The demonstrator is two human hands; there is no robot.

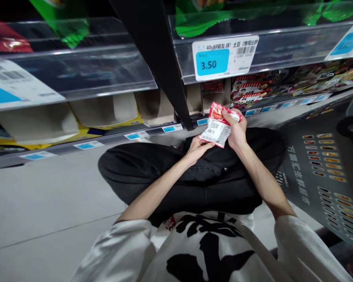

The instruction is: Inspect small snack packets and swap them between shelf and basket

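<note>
Between both hands, above my crossed legs, is a small red and white snack packet, its printed side with a barcode facing up. My left hand pinches the packet's lower left edge. At the packet's right side, my right hand grips it, thumb over the red upper part and fingers mostly hidden behind. Just beyond the hands, the bottom shelf holds several red and white snack bags and open cardboard boxes.
An upper shelf edge with a price tag overhangs the bottom shelf, and green bags stick out above it. A black upright divides the shelving. On the right stands a grey slotted plastic basket. Tiled floor lies at left.
</note>
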